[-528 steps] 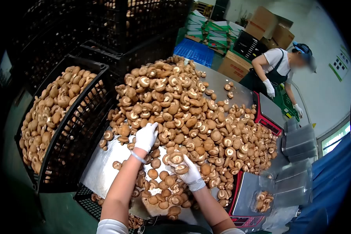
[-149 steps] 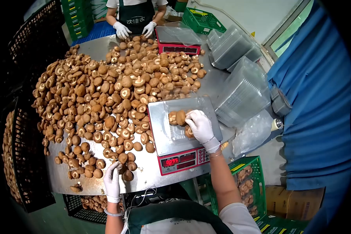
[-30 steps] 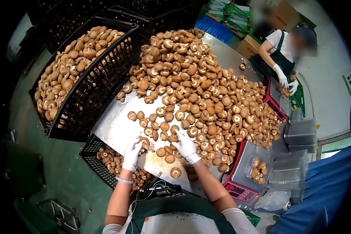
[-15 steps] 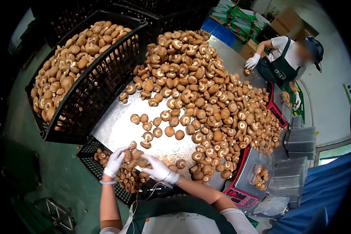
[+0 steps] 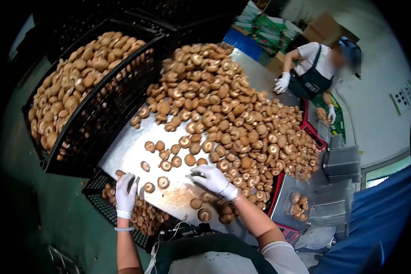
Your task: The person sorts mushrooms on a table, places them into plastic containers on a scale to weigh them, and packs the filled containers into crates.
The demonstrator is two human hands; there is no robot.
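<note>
My left hand (image 5: 126, 195), in a white glove, is over the rim of the lower black crate (image 5: 95, 182), with thumb and fingers apart. At its fingertips is a brown mushroom (image 5: 120, 173); whether they touch is unclear. Small mushrooms (image 5: 150, 218) fill the visible part of that crate. My right hand (image 5: 213, 180), also gloved, reaches over the metal table (image 5: 180, 194) with fingers stretched out, close to the front of the large mushroom pile (image 5: 233, 118). Between my hands lie loose mushrooms, among them one stem-up (image 5: 163, 182).
A big black crate (image 5: 100, 98) heaped with mushrooms stands at the left. At right are a red scale (image 5: 287, 234), a tray of mushrooms (image 5: 299, 206) and stacked clear trays (image 5: 331, 205). A co-worker (image 5: 312, 75) in gloves stands across the table.
Both hands held a cluster of mushrooms over the lower crate earlier. They have let go and parted, my right hand moving right over the table. The view has shifted slightly.
</note>
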